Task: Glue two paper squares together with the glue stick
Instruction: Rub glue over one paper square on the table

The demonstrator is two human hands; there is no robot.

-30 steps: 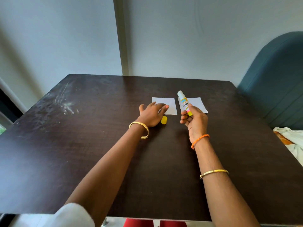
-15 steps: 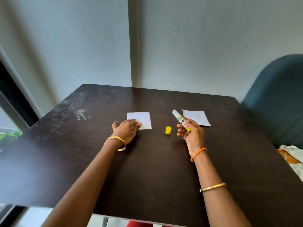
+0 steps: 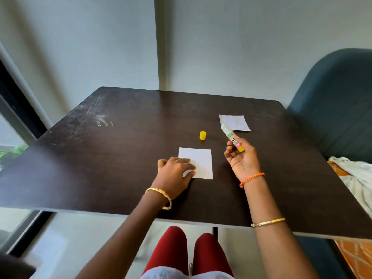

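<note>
A white paper square (image 3: pixel 201 162) lies on the dark table (image 3: pixel 120 158) in front of me. My left hand (image 3: pixel 175 176) rests flat on its left edge, fingers stretched over the paper. My right hand (image 3: pixel 241 158) holds an uncapped yellow glue stick (image 3: pixel 233 140) between thumb and fingers, white tip pointing up and away, to the right of the near square. The second paper square (image 3: pixel 234 122) lies farther back on the right. The glue stick's yellow cap (image 3: pixel 202 135) stands on the table between the two squares.
A teal upholstered seat (image 3: pixel 338 109) stands along the table's right side with white and orange cloth (image 3: pixel 354 178) on it. A wall rises behind the table's far edge. My red-clad knees (image 3: pixel 189 250) show below the near edge.
My left hand has slid the near paper square toward me and to the right, past the cap. My right hand with the glue stick has stayed near the far square. The view tilted downward.
</note>
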